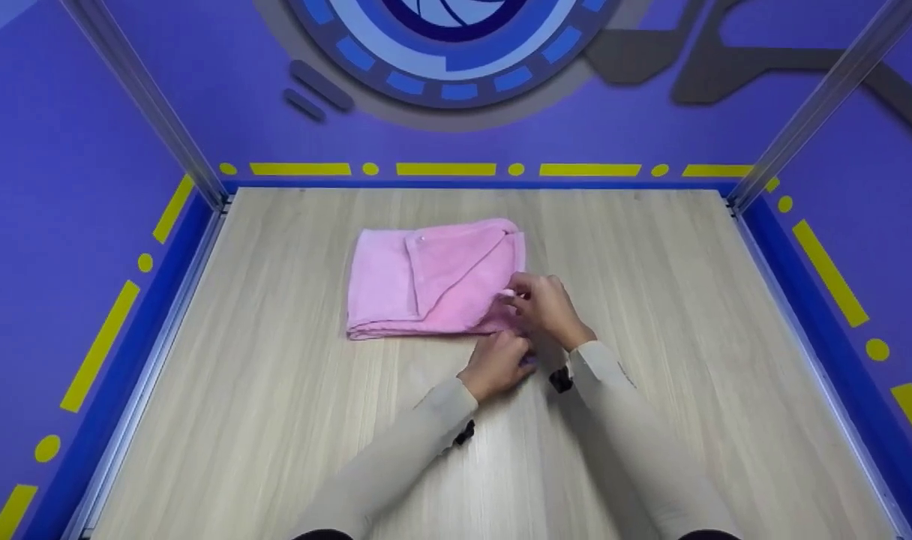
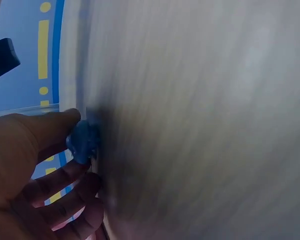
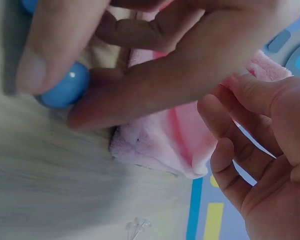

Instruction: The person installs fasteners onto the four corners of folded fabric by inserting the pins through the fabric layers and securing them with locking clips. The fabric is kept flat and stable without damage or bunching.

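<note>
Pinching the raised near right edge of the pink towel (image 1: 381, 281) in the right hand (image 1: 550, 306); gripping a small blue ball (image 3: 67, 86) between thumb and finger of the left hand (image 1: 499, 365), just beyond that corner. Apparently done: folding the towel into layers, on the far part of the table (image 1: 276, 412). Remaining, by judgement: laying the edge flat, releasing the ball, whether in or out of the towel impossible to tell.

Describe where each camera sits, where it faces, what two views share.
Head: on the head, facing forward and down at pink cloth; sleeves, left hand, right hand show.
Left wrist: on that wrist, facing tabletop; left hand shows.
Right wrist: on that wrist, facing pink cloth; both hands show.
Head and right wrist share pink cloth and both hands.
</note>
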A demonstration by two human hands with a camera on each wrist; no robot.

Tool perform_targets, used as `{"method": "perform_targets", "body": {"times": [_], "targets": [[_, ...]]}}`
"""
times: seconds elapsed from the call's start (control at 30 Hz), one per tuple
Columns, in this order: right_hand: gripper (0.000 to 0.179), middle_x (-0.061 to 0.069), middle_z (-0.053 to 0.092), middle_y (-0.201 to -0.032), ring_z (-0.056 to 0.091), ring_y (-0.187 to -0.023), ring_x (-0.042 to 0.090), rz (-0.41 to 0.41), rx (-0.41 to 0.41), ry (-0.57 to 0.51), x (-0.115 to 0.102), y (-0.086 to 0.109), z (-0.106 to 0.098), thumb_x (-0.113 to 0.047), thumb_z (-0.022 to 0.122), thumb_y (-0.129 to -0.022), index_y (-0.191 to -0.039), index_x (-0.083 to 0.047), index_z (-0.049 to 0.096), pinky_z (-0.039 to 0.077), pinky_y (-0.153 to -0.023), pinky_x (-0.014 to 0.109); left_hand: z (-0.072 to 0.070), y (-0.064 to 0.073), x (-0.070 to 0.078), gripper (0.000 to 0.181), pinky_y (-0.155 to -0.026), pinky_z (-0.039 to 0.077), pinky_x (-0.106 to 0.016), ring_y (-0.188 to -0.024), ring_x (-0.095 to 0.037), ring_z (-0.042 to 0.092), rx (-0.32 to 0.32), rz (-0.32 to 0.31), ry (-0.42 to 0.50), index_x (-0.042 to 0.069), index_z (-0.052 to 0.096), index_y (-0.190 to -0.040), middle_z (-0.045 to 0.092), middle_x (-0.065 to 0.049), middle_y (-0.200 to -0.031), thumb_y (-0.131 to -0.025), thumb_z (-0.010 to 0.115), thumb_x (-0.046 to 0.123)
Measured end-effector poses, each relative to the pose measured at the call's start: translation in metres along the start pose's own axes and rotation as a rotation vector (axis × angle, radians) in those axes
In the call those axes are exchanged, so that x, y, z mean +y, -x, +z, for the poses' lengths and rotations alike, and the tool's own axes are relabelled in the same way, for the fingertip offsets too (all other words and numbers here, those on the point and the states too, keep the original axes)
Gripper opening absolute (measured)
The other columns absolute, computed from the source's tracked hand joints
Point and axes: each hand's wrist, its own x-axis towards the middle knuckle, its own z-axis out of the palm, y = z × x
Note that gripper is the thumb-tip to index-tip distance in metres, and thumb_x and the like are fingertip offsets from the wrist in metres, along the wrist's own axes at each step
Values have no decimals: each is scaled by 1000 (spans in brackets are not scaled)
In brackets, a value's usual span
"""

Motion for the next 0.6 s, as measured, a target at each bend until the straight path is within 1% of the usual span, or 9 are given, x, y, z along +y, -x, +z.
{"method": "perform_targets", "body": {"times": [0.07,0.2,0.33,0.43,0.5,0.6], "targets": [[16,0,75,-78,69,-71,17,-13,5,-5,0,0,1,-10,80,-89,-78,-13,68,57,-65,39,2,0,1,14,-59,55,-40,-73,-25,69,13,-6,-18,16,72,-75,69,0,-83,-82,80,25],[15,2,74,-77,69,-71,19,-45,20,1,1,0,3,-4,79,-87,-78,-11,68,57,-65,40,4,1,1,15,-57,54,-40,-70,-25,69,33,-10,-24,16,70,-70,69,0,-81,-80,79,22],[14,3,75,-80,71,-73,19,-35,16,-1,2,0,3,-7,80,-88,-80,-10,69,59,-67,41,3,0,1,16,-57,54,-40,-69,-25,68,59,-2,-25,16,70,-70,69,0,-79,-81,79,22],[13,3,77,-83,73,-76,20,-23,8,-25,2,1,3,-11,79,-90,-82,-10,69,60,-69,41,0,0,0,15,-58,54,-39,-69,-23,68,96,6,-15,15,70,-72,69,1,-77,-82,79,22],[13,2,77,-85,74,-77,20,-17,8,-44,3,2,2,-13,79,-91,-83,-11,69,60,-69,40,-6,0,-1,14,-59,55,-38,-69,-22,68,129,11,12,14,71,-75,69,0,-77,-84,79,22],[10,2,77,-86,72,-75,20,-17,16,-58,4,3,2,-14,79,-91,-86,-12,70,59,-68,39,-18,-2,-4,10,-64,56,-35,-75,-19,69,183,10,112,12,75,-85,70,-1,-81,-88,77,22]]}}
